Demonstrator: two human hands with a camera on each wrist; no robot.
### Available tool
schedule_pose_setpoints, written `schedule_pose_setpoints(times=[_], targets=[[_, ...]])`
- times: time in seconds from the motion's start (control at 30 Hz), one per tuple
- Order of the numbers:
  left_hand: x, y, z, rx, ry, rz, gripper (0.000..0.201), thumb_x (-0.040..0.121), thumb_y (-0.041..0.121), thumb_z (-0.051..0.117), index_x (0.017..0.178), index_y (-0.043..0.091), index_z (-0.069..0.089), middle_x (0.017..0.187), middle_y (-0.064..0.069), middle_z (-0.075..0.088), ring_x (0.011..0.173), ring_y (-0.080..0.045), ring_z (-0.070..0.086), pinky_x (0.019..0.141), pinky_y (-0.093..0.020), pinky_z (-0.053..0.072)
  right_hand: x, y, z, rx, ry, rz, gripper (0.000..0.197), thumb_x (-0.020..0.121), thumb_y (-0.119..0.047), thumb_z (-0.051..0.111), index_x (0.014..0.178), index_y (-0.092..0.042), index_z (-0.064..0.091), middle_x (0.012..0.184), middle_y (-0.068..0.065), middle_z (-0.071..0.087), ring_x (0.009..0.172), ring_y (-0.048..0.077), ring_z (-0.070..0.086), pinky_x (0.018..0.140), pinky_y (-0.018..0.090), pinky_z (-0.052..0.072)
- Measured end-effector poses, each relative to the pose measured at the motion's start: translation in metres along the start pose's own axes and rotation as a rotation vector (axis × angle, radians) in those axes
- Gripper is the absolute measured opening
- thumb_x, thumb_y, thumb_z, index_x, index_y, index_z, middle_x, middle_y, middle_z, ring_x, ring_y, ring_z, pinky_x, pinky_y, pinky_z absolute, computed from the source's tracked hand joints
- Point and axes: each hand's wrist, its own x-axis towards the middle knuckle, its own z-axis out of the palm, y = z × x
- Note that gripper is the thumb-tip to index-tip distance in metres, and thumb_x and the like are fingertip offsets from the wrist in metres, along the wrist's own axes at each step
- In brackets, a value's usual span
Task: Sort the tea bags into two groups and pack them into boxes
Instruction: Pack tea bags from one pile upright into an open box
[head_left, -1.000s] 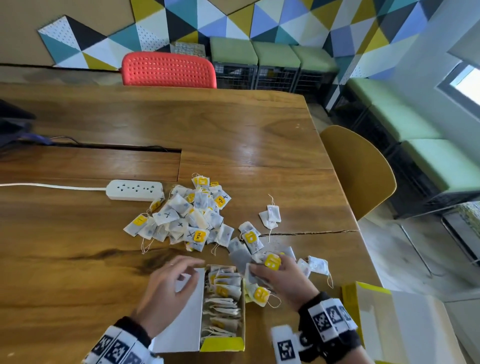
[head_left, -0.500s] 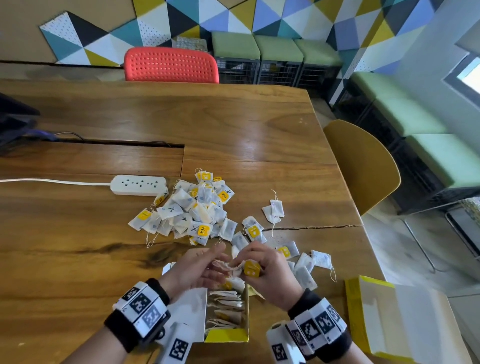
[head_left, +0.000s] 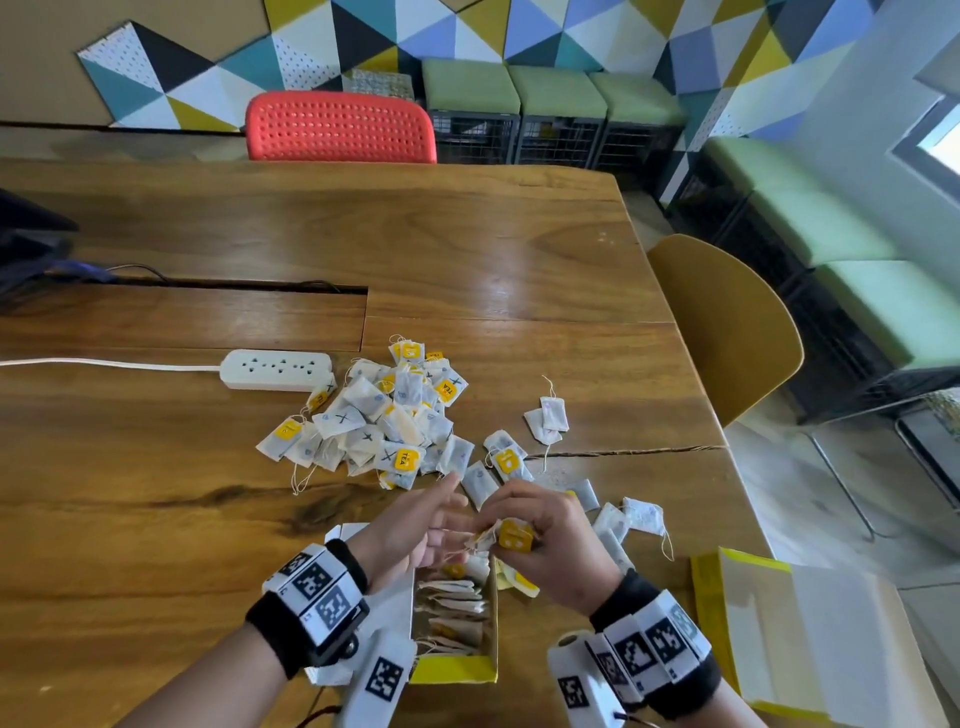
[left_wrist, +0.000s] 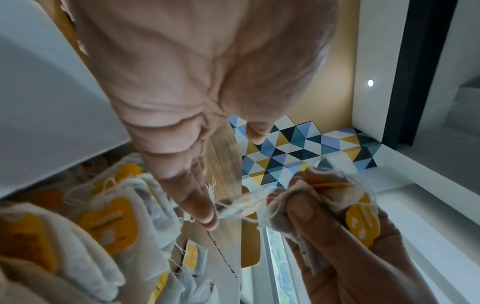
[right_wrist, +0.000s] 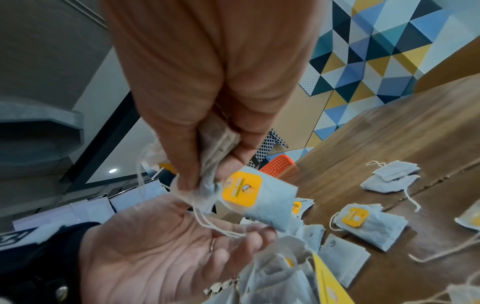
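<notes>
Your right hand (head_left: 540, 540) has its fingers bunched tight round a few tea bags (head_left: 511, 538) just above the open box (head_left: 452, 670). Your left hand (head_left: 410, 530) lies palm up beside it, fingers spread and loose, only brushing the trailing strings. That box looks partly filled, with bags standing in a row. The second box (head_left: 810, 634) at your right shows nothing packed, and a big pile (head_left: 384, 415) waits on the table (head_left: 493, 249), so I'd say you're well short of halfway. The right wrist view shows the crumpled bags and their yellow tag (right_wrist: 241, 188) clearly; the head view blurs them.
</notes>
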Motion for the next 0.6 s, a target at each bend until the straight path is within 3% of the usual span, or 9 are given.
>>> schedule_pose_setpoints(times=[0.07, 0.13, 0.27, 0.33, 0.4, 0.47, 0.6], targets=[[0.002, 0.004, 0.002, 0.012, -0.018, -0.030, 0.051, 0.095, 0.051, 0.046, 0.119, 0.007, 0.051, 0.102, -0.019, 0.070, 0.085, -0.025, 0.066, 0.070, -0.032, 0.057, 0.000, -0.004, -0.003, 0.001, -0.030, -0.027, 0.024, 0.070, -0.002, 0.071, 0.087, -0.018, 0.075, 0.088, -0.008, 0.066, 0.078, 0.008, 0.065, 0.067, 0.034, 0.053], [0.001, 0.009, 0.004, 0.065, -0.072, -0.033, 0.048, 0.091, 0.050, 0.052, 0.117, 0.010, 0.055, 0.093, -0.012, 0.071, 0.076, -0.019, 0.065, 0.062, -0.026, 0.056, -0.001, -0.007, -0.005, 0.005, -0.080, -0.050, 0.021, 0.072, -0.005, 0.067, 0.088, -0.015, 0.075, 0.089, -0.006, 0.066, 0.080, 0.008, 0.065, 0.069, 0.031, 0.053], [0.004, 0.013, 0.006, 0.112, -0.148, -0.019, 0.055, 0.075, 0.036, 0.067, 0.117, 0.001, 0.057, 0.079, -0.004, 0.069, 0.065, -0.012, 0.063, 0.058, -0.021, 0.053, -0.003, -0.007, -0.005, 0.008, -0.142, -0.062, 0.019, 0.072, -0.006, 0.065, 0.088, -0.011, 0.075, 0.090, -0.004, 0.066, 0.082, 0.006, 0.064, 0.073, 0.016, 0.049], [0.005, 0.014, 0.008, 0.118, -0.165, -0.027, 0.044, 0.080, 0.022, 0.069, 0.115, -0.001, 0.055, 0.077, -0.006, 0.068, 0.061, -0.010, 0.063, 0.055, -0.019, 0.052, -0.004, -0.007, -0.005, 0.002, -0.163, -0.059, 0.023, 0.071, -0.001, 0.065, 0.089, -0.011, 0.076, 0.091, -0.003, 0.066, 0.082, 0.006, 0.064, 0.074, 0.013, 0.047], [0.005, 0.016, 0.008, 0.103, -0.150, -0.012, 0.034, 0.089, 0.003, 0.060, 0.121, 0.003, 0.051, 0.079, -0.007, 0.066, 0.054, -0.008, 0.060, 0.049, -0.017, 0.047, -0.005, -0.007, -0.006, 0.015, -0.163, -0.056, 0.026, 0.071, -0.001, 0.064, 0.091, -0.012, 0.076, 0.093, -0.001, 0.066, 0.084, 0.006, 0.064, 0.075, 0.013, 0.047], [0.007, 0.019, 0.003, 0.054, -0.144, 0.023, 0.041, 0.088, -0.006, 0.058, 0.126, 0.007, 0.051, 0.084, -0.009, 0.068, 0.061, -0.009, 0.064, 0.054, -0.019, 0.051, -0.007, -0.006, -0.009, 0.039, -0.109, -0.030, 0.023, 0.072, -0.008, 0.066, 0.093, -0.015, 0.075, 0.094, -0.004, 0.066, 0.088, 0.006, 0.065, 0.077, 0.018, 0.050], [0.007, 0.027, -0.010, -0.034, -0.149, 0.059, 0.050, 0.074, -0.005, 0.070, 0.121, 0.010, 0.059, 0.100, -0.010, 0.071, 0.083, -0.018, 0.069, 0.070, -0.024, 0.058, -0.008, 0.002, -0.019, 0.121, 0.094, 0.166, 0.017, 0.073, -0.020, 0.078, 0.090, -0.020, 0.074, 0.090, -0.009, 0.069, 0.086, 0.011, 0.067, 0.077, 0.033, 0.054]])
